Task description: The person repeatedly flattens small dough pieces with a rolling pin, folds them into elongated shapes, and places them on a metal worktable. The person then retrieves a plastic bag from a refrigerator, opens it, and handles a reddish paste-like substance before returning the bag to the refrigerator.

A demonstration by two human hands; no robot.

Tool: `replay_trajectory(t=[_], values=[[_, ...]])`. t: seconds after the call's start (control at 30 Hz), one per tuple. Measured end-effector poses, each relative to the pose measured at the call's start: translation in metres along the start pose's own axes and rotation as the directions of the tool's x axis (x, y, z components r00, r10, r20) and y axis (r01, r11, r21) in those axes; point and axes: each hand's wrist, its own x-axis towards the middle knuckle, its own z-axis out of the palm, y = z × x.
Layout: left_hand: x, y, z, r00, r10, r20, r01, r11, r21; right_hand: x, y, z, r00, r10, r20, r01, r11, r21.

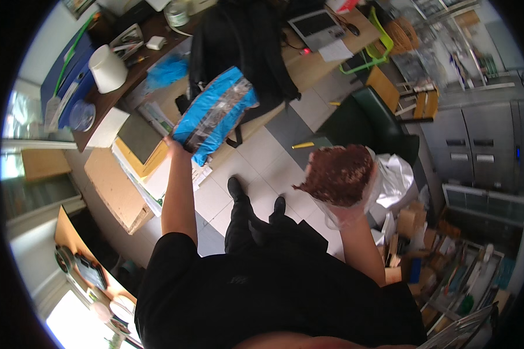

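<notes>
My left hand (177, 149) grips the lower end of a blue plastic package (218, 114) wrapped with a strip of brown tape. The package is raised in front of a black backpack (240, 52). On the other side, my right hand (348, 214) is inside a clear plastic bag (372, 192), holding up a dark brown crumbly clump (341, 174). What the clump is made of cannot be told. Part of the right hand is hidden beneath the clump and the plastic. A crinkled silvery white bag (395, 179) shows just beyond it.
A wooden desk (312, 72) bears the backpack and a laptop (316, 27). Papers and folders (142, 148) lie at its left end, near a white lampshade-like object (108, 69). A dark green chair (367, 120) stands ahead right. Cardboard boxes (412, 222) and clutter crowd the right, before a steel refrigerator (480, 144).
</notes>
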Motion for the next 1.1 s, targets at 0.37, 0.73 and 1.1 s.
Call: replay_trajectory(t=[0.37,0.73,1.1], values=[[-0.059,-0.035,-0.029,0.457,0.781,0.426,-0.887,0.366,0.281,-0.018,0.002,-0.029,0.987,-0.086,-0.136,0.103,0.987,0.126],[-0.371,-0.284,-0.106,-0.039,-0.854,0.518,-0.035,0.520,0.854,-0.118,-0.025,-0.124,0.973,-0.141,0.185,0.103,0.975,0.197],[-0.496,-0.362,-0.137,0.240,-0.896,0.373,0.200,0.422,0.884,-0.238,-0.071,-0.189,0.915,-0.399,0.055,0.374,0.892,0.253]])
